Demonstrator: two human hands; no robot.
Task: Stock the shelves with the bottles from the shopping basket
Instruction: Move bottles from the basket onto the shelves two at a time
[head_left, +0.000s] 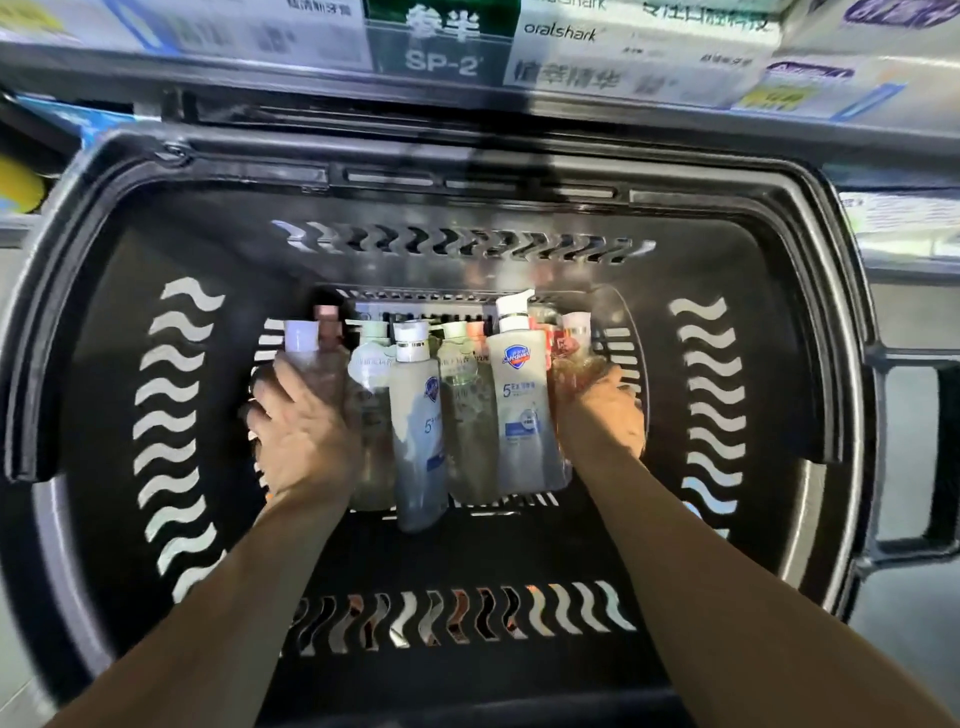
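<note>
Both hands reach down into the black shopping basket (104, 364): the left hand (301, 431) wraps a clear bottle (306, 353), the right hand (602, 415) clasps a reddish bottle (569, 358) among the bottles (467, 405) lying there.

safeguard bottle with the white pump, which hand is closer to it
Right. The right hand is just beside the Safeguard bottle; the left hand is several bottles away.
</note>
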